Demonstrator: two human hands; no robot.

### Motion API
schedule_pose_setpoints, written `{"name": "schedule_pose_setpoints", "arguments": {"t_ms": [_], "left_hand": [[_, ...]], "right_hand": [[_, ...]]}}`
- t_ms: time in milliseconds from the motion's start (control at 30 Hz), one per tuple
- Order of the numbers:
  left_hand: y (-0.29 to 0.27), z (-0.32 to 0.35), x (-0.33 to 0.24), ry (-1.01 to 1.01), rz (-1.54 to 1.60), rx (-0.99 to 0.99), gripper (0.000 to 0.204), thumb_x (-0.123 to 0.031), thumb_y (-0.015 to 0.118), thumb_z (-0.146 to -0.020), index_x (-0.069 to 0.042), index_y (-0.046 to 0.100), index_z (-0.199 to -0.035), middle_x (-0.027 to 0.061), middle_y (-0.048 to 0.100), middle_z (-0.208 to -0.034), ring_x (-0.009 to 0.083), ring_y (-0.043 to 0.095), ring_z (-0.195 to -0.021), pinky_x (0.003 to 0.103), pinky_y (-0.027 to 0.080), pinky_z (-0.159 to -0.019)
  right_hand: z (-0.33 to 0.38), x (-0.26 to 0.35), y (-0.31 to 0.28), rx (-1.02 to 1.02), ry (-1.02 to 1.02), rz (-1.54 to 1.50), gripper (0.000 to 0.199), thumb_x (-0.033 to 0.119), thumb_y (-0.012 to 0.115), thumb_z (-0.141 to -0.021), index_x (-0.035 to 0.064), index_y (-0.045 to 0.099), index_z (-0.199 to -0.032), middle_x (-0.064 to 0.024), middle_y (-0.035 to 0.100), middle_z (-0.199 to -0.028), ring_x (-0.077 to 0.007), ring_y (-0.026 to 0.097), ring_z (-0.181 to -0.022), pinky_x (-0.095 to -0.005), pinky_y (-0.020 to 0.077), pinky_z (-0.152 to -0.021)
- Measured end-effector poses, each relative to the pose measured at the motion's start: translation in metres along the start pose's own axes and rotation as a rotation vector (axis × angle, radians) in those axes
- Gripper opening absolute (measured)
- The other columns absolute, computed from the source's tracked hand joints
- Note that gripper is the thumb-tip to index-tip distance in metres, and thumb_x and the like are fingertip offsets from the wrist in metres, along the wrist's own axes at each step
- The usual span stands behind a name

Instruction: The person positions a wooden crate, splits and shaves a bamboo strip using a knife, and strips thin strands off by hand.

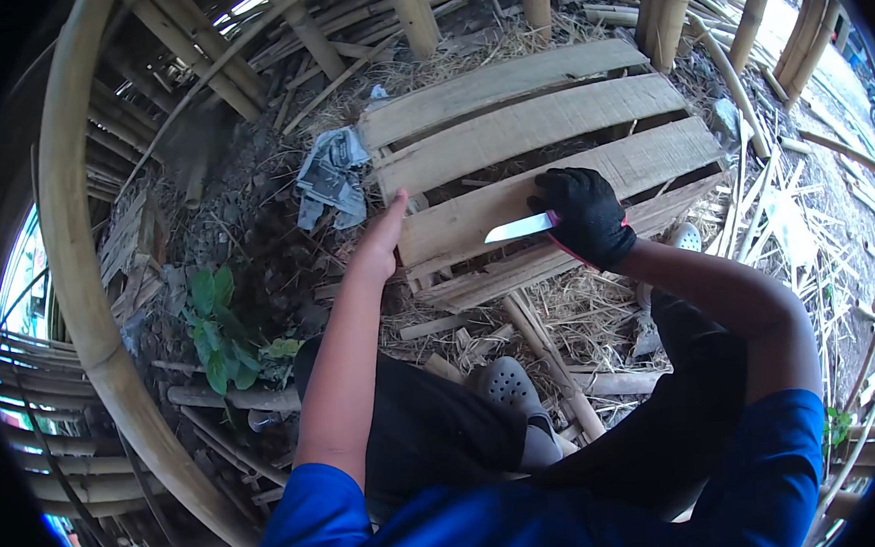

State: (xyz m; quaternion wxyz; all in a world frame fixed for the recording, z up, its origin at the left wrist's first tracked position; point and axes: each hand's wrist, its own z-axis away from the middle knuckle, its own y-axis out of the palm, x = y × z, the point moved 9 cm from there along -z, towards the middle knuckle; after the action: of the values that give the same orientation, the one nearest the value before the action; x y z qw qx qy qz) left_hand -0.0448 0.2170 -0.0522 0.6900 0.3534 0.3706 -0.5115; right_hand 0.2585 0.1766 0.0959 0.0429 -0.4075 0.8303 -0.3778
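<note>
A slatted wooden crate [538, 117] with pale, rough boards lies on the ground in front of me. My left hand [387, 234], bare, grips its left end beside the nearer boards, with one digit stretched along the edge and the other fingers mostly hidden. In a black glove, my right hand [589, 214] is closed around the handle of a knife [518, 228]. The blade points left, over or against the near top board; I cannot tell whether it touches. The glove hides most of the handle.
Crumpled printed paper [333, 175] lies left of the crate. A leafy green plant [223, 332] grows nearer on the left. Bamboo posts [412, 14] stand behind, and a curved bamboo pole [80, 245] runs down the left. Straw and a bamboo stick [553, 367] lie around my clog [509, 384].
</note>
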Motion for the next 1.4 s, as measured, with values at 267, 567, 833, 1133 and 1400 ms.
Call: {"name": "schedule_pose_setpoints", "arguments": {"t_ms": [267,567,833,1133,1400], "left_hand": [[-0.028,0.354,-0.202,1.378,-0.895,-0.459,0.059,-0.006,0.061,-0.088,-0.004,0.037,-0.142,0.0171,0.048,-0.136,0.0282,0.041,-0.135,0.043,0.027,-0.114],[-0.203,0.387,-0.200,0.496,-0.354,-0.467,0.067,-0.027,0.082,-0.070,-0.001,0.052,-0.123,0.0114,0.065,-0.092,0.0216,0.068,-0.085,0.033,0.053,-0.077],[-0.214,0.387,-0.192,0.453,-0.531,-0.507,0.068,-0.022,0.083,-0.065,0.002,0.053,-0.121,0.0078,0.064,-0.101,0.0150,0.062,-0.087,0.031,0.050,-0.081],[-0.211,0.391,-0.186,0.424,-0.486,-0.474,0.070,-0.017,0.083,-0.063,0.002,0.053,-0.124,0.0088,0.063,-0.110,0.0165,0.059,-0.102,0.032,0.044,-0.093],[-0.209,0.389,-0.193,0.484,-0.546,-0.497,0.054,-0.014,0.078,-0.070,0.001,0.055,-0.117,0.0060,0.063,-0.098,0.0128,0.059,-0.084,0.029,0.049,-0.077]], "right_hand": [[-0.066,0.033,0.017,0.258,0.095,0.005,0.017,0.024,0.066,-0.080,0.0089,0.070,-0.088,-0.0168,0.067,-0.085,-0.0359,0.066,-0.083,-0.0450,0.0523,-0.073],[-0.151,0.206,0.077,0.393,0.529,-1.241,0.033,0.036,0.069,-0.090,0.0041,0.066,-0.100,-0.0085,0.068,-0.090,-0.0172,0.064,-0.078,-0.0292,0.0498,-0.069],[-0.272,0.366,0.108,0.444,0.274,-2.337,0.066,0.056,0.050,-0.096,0.0165,0.033,-0.146,-0.0173,0.049,-0.136,-0.0276,0.057,-0.117,-0.0413,0.0500,-0.092],[-0.284,0.380,0.088,0.355,0.252,-2.683,0.041,0.029,0.037,-0.104,0.0191,0.039,-0.144,-0.0015,0.059,-0.128,-0.0186,0.065,-0.104,-0.0363,0.0544,-0.087],[-0.215,0.226,0.104,0.440,0.168,-0.494,0.057,0.058,0.047,-0.094,0.0055,0.070,-0.092,-0.0162,0.069,-0.088,-0.0316,0.067,-0.081,-0.0412,0.0507,-0.074]]}}
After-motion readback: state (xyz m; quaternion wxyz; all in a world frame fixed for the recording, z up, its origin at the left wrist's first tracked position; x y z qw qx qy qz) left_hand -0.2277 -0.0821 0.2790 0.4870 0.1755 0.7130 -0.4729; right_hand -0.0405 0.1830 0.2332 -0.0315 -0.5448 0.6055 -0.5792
